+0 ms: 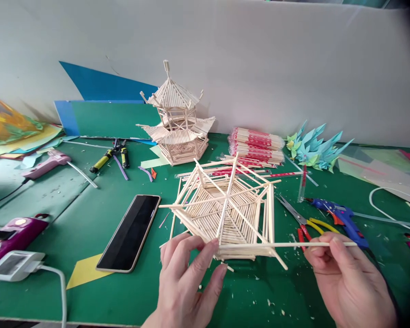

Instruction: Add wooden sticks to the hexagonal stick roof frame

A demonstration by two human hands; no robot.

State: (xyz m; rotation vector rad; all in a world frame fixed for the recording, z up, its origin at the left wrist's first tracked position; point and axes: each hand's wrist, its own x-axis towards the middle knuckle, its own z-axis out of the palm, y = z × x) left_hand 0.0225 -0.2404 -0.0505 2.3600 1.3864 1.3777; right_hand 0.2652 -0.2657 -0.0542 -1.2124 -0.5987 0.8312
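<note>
My right hand [351,278] pinches a thin wooden stick [304,244] between thumb and fingers. The stick lies level along the near edge of a half-built chopstick-like frame [227,198], with spokes meeting at its centre and slatted layers below. At that near edge is my left hand [187,278], its index fingertip at the stick's left end and its thumb apart below. Behind the frame stands a finished stick pagoda [177,123] with two roofs.
A black-screened phone [130,232] lies left of the frame. Scissors [304,218] and a blue glue gun [341,218] lie to the right. Wrapped stick bundles [256,146], folded blue paper [316,146], pliers [111,155], a pink glue gun [49,165] and a purple power strip [17,237] surround them.
</note>
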